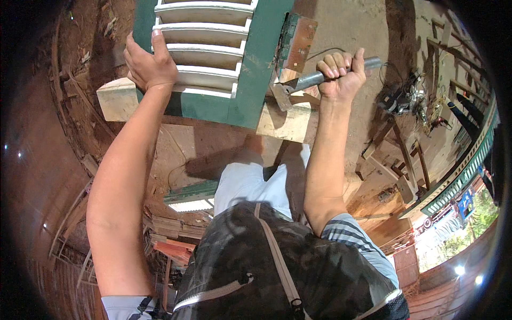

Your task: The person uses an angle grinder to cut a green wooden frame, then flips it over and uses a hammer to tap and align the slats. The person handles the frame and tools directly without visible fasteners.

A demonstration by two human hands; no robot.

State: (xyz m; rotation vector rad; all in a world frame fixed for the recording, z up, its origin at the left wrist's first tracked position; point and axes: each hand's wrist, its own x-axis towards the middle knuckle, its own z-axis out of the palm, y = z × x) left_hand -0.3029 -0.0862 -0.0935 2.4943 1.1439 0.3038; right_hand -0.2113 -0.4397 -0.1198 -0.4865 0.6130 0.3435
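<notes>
A louvered shutter (255,64) with a green frame and white slats lies in front of me. My left hand (150,64) grips its left side near the lower corner, thumb on the front of the frame. In my closed right hand (340,74) is a hammer (306,81) with a grey, pipe-like handle. The hammer's head (281,97) points left and down, close to the shutter's right edge; whether it touches the frame I cannot tell.
Pale wooden blocks (118,100) sit under the shutter's near end. Beside its right edge is a reddish-brown board (302,44). Cables and tools (408,98) lie on the ground at right, near scattered timber (397,152). Another green slatted piece (192,196) rests by my legs.
</notes>
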